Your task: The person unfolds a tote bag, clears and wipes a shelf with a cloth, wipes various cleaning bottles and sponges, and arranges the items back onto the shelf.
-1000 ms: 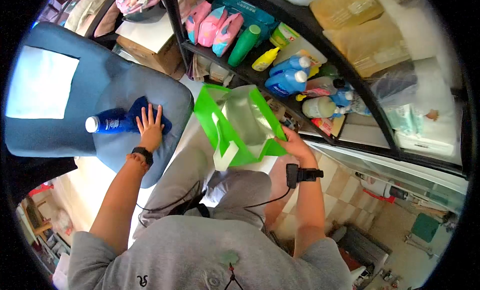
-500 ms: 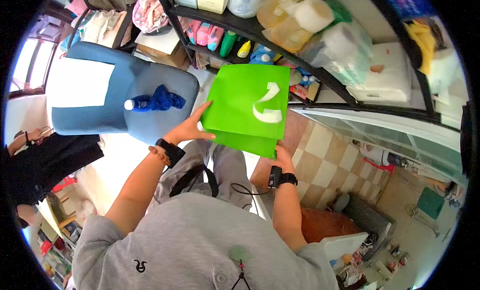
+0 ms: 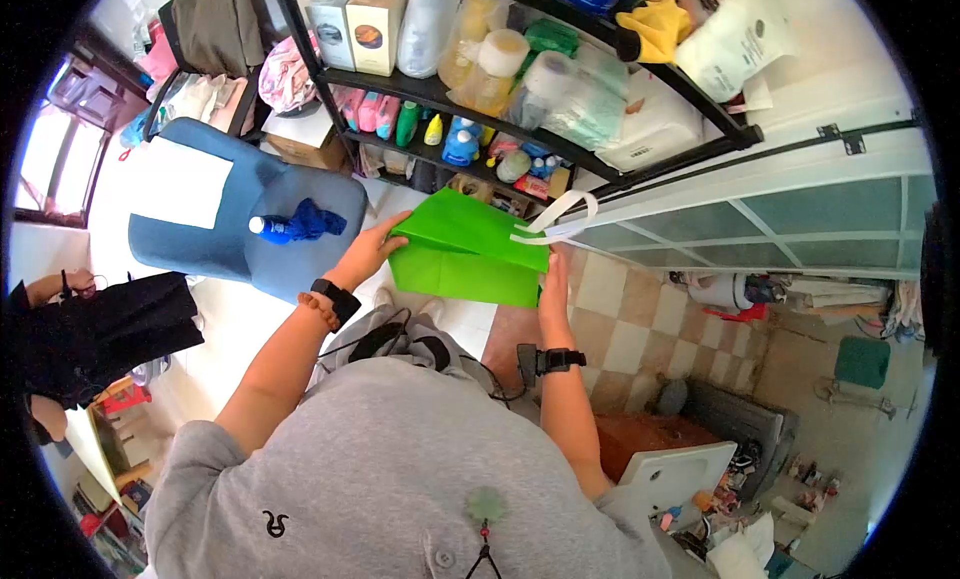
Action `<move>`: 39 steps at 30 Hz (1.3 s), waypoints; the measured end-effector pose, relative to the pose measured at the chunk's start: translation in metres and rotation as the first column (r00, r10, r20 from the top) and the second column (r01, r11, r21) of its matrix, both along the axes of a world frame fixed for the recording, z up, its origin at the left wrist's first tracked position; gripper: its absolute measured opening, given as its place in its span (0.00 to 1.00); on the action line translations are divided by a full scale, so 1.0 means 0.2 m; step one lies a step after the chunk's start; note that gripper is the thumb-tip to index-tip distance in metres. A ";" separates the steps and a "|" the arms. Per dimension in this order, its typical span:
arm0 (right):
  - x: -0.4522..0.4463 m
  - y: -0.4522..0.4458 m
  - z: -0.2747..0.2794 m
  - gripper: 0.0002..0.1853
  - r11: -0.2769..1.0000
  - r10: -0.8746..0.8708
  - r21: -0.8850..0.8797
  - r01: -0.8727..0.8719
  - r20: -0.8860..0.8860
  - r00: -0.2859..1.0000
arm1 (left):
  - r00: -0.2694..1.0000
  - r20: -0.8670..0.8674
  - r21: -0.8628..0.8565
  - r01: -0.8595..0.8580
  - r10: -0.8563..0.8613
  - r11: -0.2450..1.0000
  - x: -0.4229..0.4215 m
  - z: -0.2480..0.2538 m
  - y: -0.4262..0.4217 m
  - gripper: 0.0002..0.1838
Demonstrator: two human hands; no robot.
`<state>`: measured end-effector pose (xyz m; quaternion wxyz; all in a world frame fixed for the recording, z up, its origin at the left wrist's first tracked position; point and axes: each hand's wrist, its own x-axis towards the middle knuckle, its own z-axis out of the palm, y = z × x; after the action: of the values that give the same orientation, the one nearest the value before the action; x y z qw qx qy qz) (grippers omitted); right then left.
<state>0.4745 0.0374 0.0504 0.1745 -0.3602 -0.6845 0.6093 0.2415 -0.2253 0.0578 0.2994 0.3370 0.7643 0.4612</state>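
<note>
Fingers (image 3: 388,225) on green bag (image 3: 465,274) — blue chair (image 3: 290,193), stocked shelf (image 3: 395,85) beyond.

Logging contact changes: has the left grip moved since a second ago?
Yes. Against the blue chair, the left grip has gone rightward in view, from the dark blue cloth lying on it to the left edge of the green bag.

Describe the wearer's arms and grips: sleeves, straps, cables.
Left grip and right grip: ungloved. Sleeves: short, heather grey. Left wristband: wide, black, with a brown beaded bracelet beside it. Right wristband: black strap, blocky black module; thin dark cable near it. No legible markings on either band.
</note>
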 end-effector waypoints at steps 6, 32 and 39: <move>0.05 0.02 0.20 0.39 0.964 -0.001 -0.251 -0.092 -0.347 0.938 | 0.994 -0.026 -0.013 -0.110 0.110 0.994 0.03 -0.05 0.03 0.29; 0.13 0.24 0.20 0.30 0.884 -0.194 -0.449 0.133 -0.092 0.977 | 0.946 0.047 0.174 0.309 -0.322 0.935 -0.13 0.54 0.30 0.43; 0.12 0.33 0.27 0.34 0.931 -0.364 -0.079 0.356 -0.144 0.920 | 1.000 -0.028 0.177 -0.001 0.006 0.984 -0.33 0.49 0.24 0.12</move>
<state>0.4991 0.1035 0.1041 0.3274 -0.4356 -0.5749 0.6103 0.1754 -0.1776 0.1557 0.2567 0.3673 0.7250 0.5230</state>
